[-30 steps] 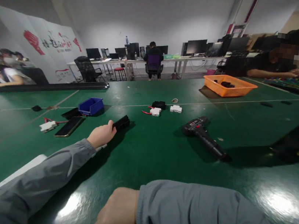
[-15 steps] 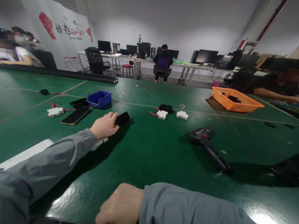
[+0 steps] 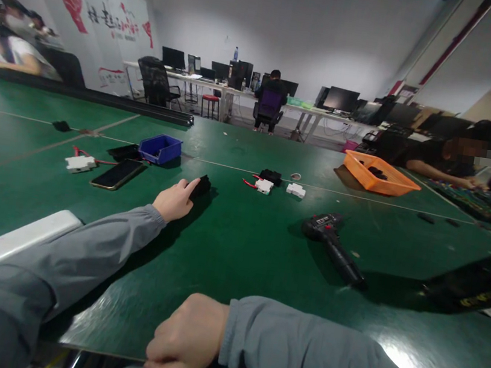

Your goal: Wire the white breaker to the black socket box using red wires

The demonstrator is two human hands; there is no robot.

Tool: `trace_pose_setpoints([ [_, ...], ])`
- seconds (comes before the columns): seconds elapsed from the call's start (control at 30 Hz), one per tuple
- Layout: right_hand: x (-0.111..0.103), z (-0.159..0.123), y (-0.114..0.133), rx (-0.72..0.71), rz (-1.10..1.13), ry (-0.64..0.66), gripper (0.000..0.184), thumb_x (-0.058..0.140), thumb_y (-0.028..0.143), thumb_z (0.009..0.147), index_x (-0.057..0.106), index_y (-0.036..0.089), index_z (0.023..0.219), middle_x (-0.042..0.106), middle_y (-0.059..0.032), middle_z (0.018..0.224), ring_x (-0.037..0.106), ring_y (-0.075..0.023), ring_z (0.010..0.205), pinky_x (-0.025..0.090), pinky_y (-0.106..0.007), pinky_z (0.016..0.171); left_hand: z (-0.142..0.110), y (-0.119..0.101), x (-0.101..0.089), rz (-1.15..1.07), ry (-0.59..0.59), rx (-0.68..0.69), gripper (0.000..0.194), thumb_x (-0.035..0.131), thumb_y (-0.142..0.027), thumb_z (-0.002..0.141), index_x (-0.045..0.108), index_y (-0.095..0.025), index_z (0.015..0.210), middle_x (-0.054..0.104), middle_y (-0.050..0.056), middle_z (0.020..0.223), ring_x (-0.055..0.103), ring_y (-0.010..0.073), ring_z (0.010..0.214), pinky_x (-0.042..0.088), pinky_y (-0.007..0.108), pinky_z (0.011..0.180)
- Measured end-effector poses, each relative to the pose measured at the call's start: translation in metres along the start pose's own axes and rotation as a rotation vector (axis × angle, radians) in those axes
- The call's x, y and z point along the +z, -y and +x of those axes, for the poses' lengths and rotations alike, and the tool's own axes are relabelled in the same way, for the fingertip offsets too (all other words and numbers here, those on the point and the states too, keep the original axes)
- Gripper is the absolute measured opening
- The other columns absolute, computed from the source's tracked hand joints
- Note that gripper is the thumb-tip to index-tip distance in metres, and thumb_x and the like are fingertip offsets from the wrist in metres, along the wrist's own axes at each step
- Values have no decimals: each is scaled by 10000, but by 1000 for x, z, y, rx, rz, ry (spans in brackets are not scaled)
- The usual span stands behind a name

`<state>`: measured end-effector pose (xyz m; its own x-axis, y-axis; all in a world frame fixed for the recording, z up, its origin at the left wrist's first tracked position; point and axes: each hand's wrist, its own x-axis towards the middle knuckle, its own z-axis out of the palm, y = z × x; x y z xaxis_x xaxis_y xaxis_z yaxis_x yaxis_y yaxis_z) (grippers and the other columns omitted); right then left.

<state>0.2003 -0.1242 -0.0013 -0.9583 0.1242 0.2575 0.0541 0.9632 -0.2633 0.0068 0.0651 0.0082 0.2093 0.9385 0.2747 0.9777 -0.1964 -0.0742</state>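
Our left hand (image 3: 174, 200) pinches a black block (image 3: 202, 186) over the middle of the green table (image 3: 235, 256), its fingers bent around the near end. Our right hand (image 3: 188, 339) curls into a loose fist at the near edge. Left of the block we see a phone (image 3: 117, 174) beside a blue bin (image 3: 160, 149); a drill (image 3: 335, 245) lies to the right.

Your left hand (image 3: 174, 199) now stretches a finger against the black block (image 3: 202, 186), which shows less; the small white piece is hidden, and more of the white box (image 3: 17, 244) clears your sleeve (image 3: 99, 252).
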Motion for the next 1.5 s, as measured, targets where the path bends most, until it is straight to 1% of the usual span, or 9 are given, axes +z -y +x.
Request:
trace_pose_setpoints([
  [0.17, 3, -1, -1, -7, 36, -26, 308, 505, 401, 891, 569, 234, 639, 696, 74, 729, 619, -91, 708, 287, -256, 472, 4, 3, 0, 15, 6, -1, 659, 401, -261, 878, 242, -223, 1516, 569, 125, 1140, 656, 246, 888, 485, 319, 688],
  [0.33, 4, -1, -1, -17, 56, -40, 313, 513, 398, 894, 557, 232, 631, 682, 69, 710, 605, -90, 687, 284, -254, 470, 12, 5, -7, -16, 59, 32, 636, 492, -321, 825, 341, -209, 1433, 614, 118, 1090, 658, 276, 902, 486, 337, 691],
  [0.43, 4, -1, -2, -10, 62, -50, 328, 498, 399, 899, 551, 230, 623, 678, 68, 699, 605, -91, 678, 283, -253, 468, 14, 6, -5, -45, 30, 18, 607, 510, -322, 809, 378, -193, 1387, 624, 121, 1097, 653, 279, 929, 490, 335, 699],
  [0.6, 3, 0, -3, -8, 66, -43, 330, 493, 395, 901, 552, 228, 622, 681, 67, 699, 610, -93, 673, 279, -253, 466, 13, 7, 2, -69, -22, 18, 654, 503, -296, 817, 337, -155, 1433, 627, 129, 1112, 649, 267, 954, 496, 338, 772],
  [0.77, 1, 1, -2, -2, 46, 12, 324, 506, 394, 899, 553, 227, 626, 684, 61, 700, 616, -98, 672, 270, -257, 462, 12, 9, 6, -69, -16, 21, 685, 485, -288, 839, 302, -143, 1482, 616, 143, 1112, 645, 273, 954, 490, 351, 801],
  [1.0, 0, 1, -2, -11, 59, -22, 327, 500, 397, 898, 549, 228, 622, 676, 65, 694, 604, -99, 657, 276, -254, 467, 17, 12, 11, -82, -17, 14, 688, 472, -294, 866, 277, -139, 1508, 604, 151, 1100, 630, 274, 969, 481, 353, 829],
  [1.2, 0, 0, -2, -5, 63, -30, 342, 491, 393, 900, 539, 222, 607, 661, 59, 674, 598, -103, 633, 279, -257, 468, 18, 13, 11, -85, -25, 31, 684, 457, -280, 874, 266, -109, 1508, 597, 149, 1076, 624, 269, 963, 482, 346, 825],
  [1.4, 0, 2, -2, -1, 68, 3, 337, 501, 389, 897, 525, 221, 605, 659, 55, 663, 615, -100, 655, 281, -252, 473, 19, 9, 8, -104, -75, 87, 659, 418, -263, 903, 242, -127, 1523, 590, 137, 1063, 612, 251, 980, 474, 338, 859],
  [1.5, -2, 2, -3, 1, 65, 7, 334, 504, 386, 897, 520, 222, 607, 660, 54, 664, 615, -98, 664, 284, -255, 475, 21, 5, 8, -122, -42, 114, 648, 423, -268, 905, 256, -153, 1520, 594, 136, 1091, 612, 247, 995, 476, 339, 868],
])
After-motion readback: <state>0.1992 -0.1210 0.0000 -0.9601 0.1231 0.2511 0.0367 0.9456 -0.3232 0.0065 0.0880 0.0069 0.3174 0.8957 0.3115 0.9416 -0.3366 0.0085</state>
